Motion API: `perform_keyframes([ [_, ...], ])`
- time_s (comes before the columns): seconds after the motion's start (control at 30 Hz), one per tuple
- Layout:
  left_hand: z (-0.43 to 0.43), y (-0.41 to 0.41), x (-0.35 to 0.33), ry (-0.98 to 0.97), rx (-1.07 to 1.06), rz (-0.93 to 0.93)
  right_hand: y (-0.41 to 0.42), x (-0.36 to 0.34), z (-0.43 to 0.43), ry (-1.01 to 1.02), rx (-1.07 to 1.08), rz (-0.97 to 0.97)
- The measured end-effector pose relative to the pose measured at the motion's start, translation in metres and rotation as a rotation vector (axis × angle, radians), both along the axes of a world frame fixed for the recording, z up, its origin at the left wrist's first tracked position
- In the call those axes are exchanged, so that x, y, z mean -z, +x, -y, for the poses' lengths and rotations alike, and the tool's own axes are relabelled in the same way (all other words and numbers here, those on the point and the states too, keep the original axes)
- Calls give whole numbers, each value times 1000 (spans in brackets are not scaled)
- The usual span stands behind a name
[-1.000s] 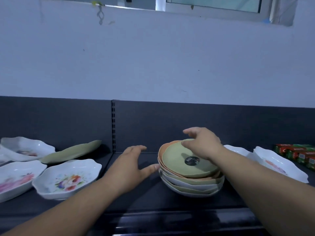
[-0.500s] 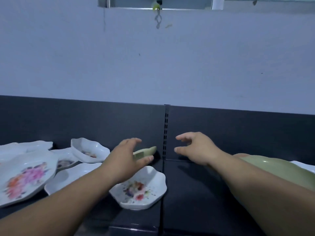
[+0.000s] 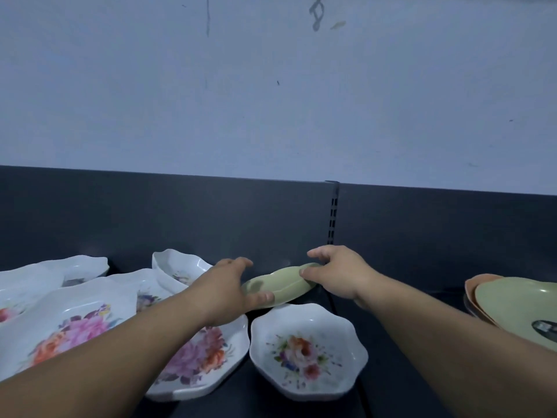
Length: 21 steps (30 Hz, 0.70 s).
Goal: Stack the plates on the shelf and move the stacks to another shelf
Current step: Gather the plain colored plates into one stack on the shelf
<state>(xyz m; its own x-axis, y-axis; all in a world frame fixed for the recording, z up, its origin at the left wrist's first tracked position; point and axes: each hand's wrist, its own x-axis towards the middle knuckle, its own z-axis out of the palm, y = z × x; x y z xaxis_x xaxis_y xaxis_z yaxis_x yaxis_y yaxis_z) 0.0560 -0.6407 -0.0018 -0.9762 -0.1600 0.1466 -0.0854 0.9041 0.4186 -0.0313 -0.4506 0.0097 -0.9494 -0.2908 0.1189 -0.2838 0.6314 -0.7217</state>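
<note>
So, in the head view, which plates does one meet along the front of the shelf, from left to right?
Large pink-flowered plate → purple-flowered plate → small scalloped floral plate → green-topped plate stack.

Plate (image 3: 280,285) pale green; dish (image 3: 304,351) white, pink-orange floral print; stack (image 3: 512,300) orange, green; shelf (image 3: 180,218) black.

Single head-worn view, looking forward and down from close above the dark shelf (image 3: 391,372), facing its back panel (image 3: 180,218), wall above.
</note>
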Motion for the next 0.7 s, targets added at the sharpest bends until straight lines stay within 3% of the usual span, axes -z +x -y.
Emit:
perform_keyframes([
  [0.33,8,-5,6,7,59,11,3,4,20,-271,109,377],
  [0.7,7,-6,8,51,82,-1,-1,10,10,-428,179,354],
])
